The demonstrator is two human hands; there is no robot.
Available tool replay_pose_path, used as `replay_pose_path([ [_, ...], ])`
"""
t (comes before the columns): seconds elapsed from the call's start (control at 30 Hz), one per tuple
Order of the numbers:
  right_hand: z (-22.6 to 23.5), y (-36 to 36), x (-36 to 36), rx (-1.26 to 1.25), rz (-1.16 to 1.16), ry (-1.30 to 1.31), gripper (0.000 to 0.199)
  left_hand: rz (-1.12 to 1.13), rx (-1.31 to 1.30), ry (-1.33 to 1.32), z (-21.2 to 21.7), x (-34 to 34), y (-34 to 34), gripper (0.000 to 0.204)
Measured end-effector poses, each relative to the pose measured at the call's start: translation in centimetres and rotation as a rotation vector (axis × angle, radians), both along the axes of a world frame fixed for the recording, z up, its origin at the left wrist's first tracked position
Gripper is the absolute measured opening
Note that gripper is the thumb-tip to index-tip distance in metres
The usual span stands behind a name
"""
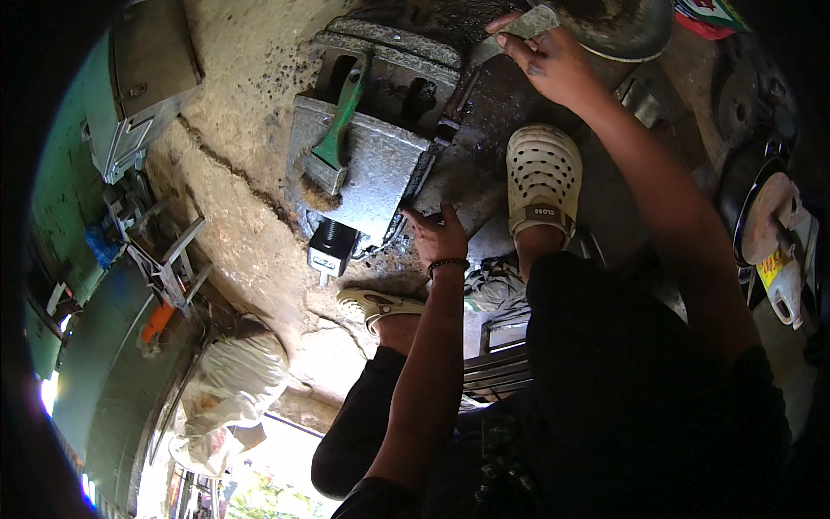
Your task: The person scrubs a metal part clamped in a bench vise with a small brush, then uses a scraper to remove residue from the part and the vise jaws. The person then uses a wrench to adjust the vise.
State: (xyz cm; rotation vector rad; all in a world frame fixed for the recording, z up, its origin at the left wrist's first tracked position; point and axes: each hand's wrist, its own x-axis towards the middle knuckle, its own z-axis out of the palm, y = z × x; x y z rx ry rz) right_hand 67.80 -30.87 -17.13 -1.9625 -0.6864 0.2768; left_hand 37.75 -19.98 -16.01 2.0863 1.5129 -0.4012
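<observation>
Cast metal housing (367, 164): heavy, rigid, greasy. Your left hand (441, 235) clamps its lower edge, fingers curled; your right hand (549, 60) pinches a grey abrasive strip (532, 24). Grip edges, not faces.

The scene is dimly lit overall, with daylight entering from the lower left, where an opening is blown out to white. The concrete floor (251, 199) is moderately lit, while the lower right is sunk in deep shadow. Strong fisheye bending and a black vignette are seen at the rim. Edge detail is softened.
</observation>
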Motion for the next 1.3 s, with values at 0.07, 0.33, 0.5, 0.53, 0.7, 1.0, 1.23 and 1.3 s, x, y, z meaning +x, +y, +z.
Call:
replay_pose_path([
  [0.07,0.5,-0.7,0.0,0.015,0.009,0.063,0.018,-0.077,-0.080,0.006,0.5,0.6,-0.1,0.088],
  [0.33,2.8,-1.6,-0.5,-0.143,-0.125,0.178,0.015,-0.441,0.032,-0.422,2.9,-0.4,0.9,0.028],
  [0.5,2.5,-1.6,-1.0,-0.011,-0.039,0.223,0.014,-0.493,0.134,-0.352,2.7,-0.1,1.5,0.030],
  [0.53,2.5,-1.6,-1.1,-0.023,-0.038,0.211,0.014,-0.458,0.098,-0.330,2.7,0.2,1.4,0.037],
  [0.7,2.7,-1.5,-1.2,0.167,-0.103,0.169,0.014,-0.359,0.001,-0.215,2.4,1.2,0.0,0.048],
  [1.0,2.3,-2.6,-1.1,-0.026,-0.086,0.124,0.015,-0.432,-0.001,-0.220,1.1,1.0,0.1,0.050],
  [1.23,2.1,-3.0,-1.1,0.010,-0.065,0.228,0.016,-0.714,-0.155,-0.538,1.8,2.3,1.0,0.035],
  [1.3,2.0,-3.0,-1.1,0.026,-0.082,0.197,0.016,-0.633,-0.125,-0.448,2.2,2.8,1.0,0.036],
])
